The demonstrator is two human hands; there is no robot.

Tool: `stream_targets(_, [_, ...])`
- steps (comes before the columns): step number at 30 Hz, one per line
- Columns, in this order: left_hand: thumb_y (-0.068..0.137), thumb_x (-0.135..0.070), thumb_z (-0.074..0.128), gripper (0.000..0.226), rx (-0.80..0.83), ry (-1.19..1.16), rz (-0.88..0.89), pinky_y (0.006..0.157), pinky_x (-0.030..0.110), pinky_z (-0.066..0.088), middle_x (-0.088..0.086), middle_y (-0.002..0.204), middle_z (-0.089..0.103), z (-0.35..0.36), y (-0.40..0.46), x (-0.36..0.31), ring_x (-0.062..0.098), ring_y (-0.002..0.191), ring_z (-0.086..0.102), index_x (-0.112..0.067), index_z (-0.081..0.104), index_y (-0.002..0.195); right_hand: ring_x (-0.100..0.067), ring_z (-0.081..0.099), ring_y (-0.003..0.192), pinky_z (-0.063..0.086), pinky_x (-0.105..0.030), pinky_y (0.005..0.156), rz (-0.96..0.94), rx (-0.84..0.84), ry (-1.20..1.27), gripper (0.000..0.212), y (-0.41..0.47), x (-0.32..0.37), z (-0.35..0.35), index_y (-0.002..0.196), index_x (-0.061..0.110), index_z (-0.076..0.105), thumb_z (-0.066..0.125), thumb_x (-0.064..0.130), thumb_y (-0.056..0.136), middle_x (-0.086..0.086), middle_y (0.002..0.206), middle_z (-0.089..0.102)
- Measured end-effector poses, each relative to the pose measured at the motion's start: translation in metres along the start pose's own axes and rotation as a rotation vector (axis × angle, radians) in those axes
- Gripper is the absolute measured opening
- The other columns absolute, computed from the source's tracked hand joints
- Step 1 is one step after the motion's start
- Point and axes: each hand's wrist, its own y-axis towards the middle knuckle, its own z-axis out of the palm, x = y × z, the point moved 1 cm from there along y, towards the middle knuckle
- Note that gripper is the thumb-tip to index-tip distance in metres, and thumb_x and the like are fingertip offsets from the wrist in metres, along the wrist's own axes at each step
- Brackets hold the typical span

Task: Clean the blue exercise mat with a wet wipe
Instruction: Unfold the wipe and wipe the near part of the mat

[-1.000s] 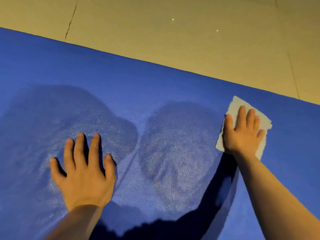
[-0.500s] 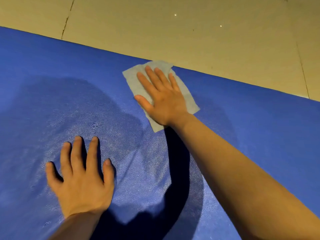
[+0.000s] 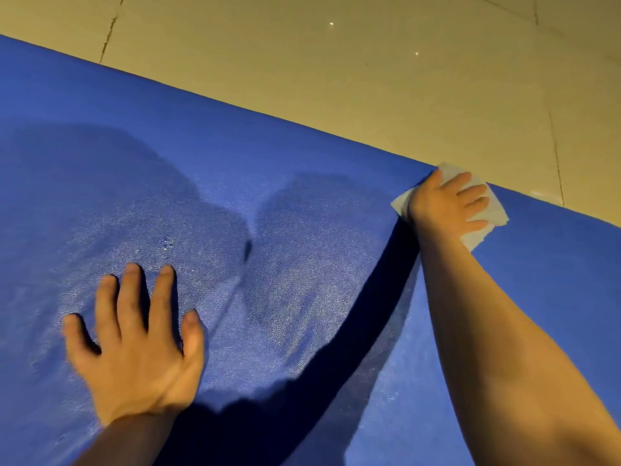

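Observation:
The blue exercise mat (image 3: pixel 235 156) fills most of the view, with two darker wet patches across its middle. My left hand (image 3: pixel 134 344) lies flat on the mat at the lower left, fingers spread and straight. My right hand (image 3: pixel 443 206) presses a white wet wipe (image 3: pixel 484 230) flat against the mat at its far edge on the right. The fingers are straight and point right. Most of the wipe is hidden under the palm.
Beige tiled floor (image 3: pixel 369 62) lies beyond the mat's far edge, which runs diagonally from upper left to right. My arms cast dark shadows on the mat near the bottom centre.
My right hand has swept the wipe from the upper middle of the mat to the right, along the far edge. My left hand has stayed planted in place.

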Motion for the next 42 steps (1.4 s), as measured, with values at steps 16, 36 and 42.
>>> stream_targets(16, [0.091,-0.038,0.037,0.060,0.004,-0.026,-0.001,0.109,0.065,0.017,0.020,0.150,0.040,-0.002,0.001,-0.001,0.041,0.141,0.032,-0.009,0.052,0.142,-0.020,0.004,0.152,-0.003,-0.046,0.120,-0.707,0.041,-0.116,0.069,-0.013,-0.022,0.008,0.156,0.034,0.016,0.021,0.063,0.094,0.003,0.165,0.008])
stream_targets(36, [0.091,-0.039,0.039,0.059,-0.049,0.030,0.009,0.113,0.060,0.017,0.018,0.150,0.043,-0.002,0.003,-0.004,0.038,0.139,0.039,-0.012,0.054,0.141,-0.019,0.020,0.149,0.002,-0.047,0.120,-1.201,0.130,-0.043,0.073,-0.104,0.056,0.042,0.150,0.033,0.035,0.018,0.067,0.089,0.005,0.161,0.026])
stream_targets(42, [0.090,-0.040,0.037,0.059,-0.087,0.035,-0.010,0.112,0.059,0.019,0.019,0.145,0.050,-0.002,0.004,-0.008,0.039,0.135,0.044,-0.011,0.061,0.135,-0.022,0.011,0.150,0.006,-0.054,0.119,-0.538,0.007,-0.071,0.077,0.038,-0.061,-0.015,0.155,0.032,0.022,0.004,0.063,0.086,0.001,0.163,0.016])
